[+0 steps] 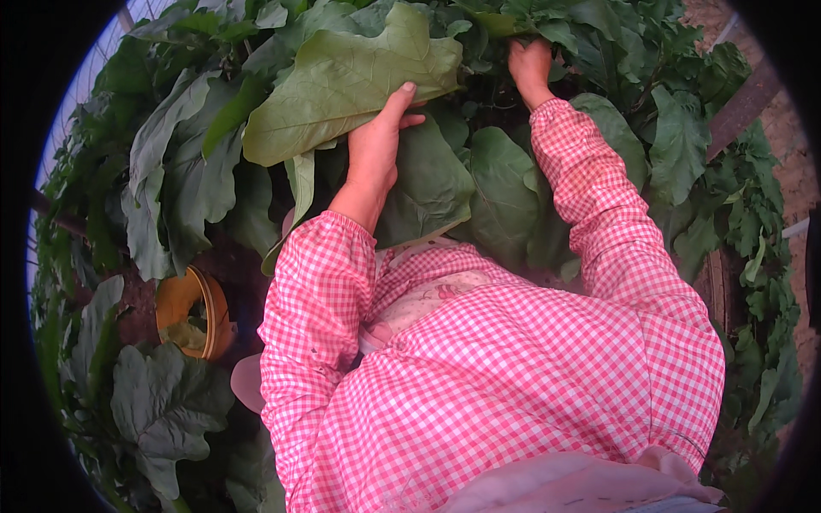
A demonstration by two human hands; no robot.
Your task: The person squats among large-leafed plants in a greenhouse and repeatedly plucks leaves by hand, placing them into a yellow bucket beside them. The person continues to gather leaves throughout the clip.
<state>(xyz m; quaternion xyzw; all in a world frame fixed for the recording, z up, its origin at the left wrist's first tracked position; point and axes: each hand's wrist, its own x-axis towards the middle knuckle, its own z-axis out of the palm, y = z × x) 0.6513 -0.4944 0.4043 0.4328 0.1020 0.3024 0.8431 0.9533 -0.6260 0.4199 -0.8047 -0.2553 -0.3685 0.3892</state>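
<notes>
My left hand (pixel 381 138) holds a broad, lobed green leaf (pixel 346 90), its pale veined underside turned up. The thumb lies over the leaf, and the other fingers are partly behind it. Further forward and to the right, my right hand (pixel 532 67) reaches into the dense leafy plants (pixel 603 45), which look like eggplant. Leaves cover its fingertips, so whatever they touch is hidden. Below the hands, large darker leaves (pixel 503 192) hang close to my body. Pink-and-white checked sleeves cover both arms.
At left, a yellow bucket (pixel 221 314) stands among the plants with some leaf matter inside. A rusty bar (pixel 744 109) slants through the foliage at right, near a rough earthen-looking wall (pixel 792 141). Clear sheeting (pixel 67 96) shows at the far left.
</notes>
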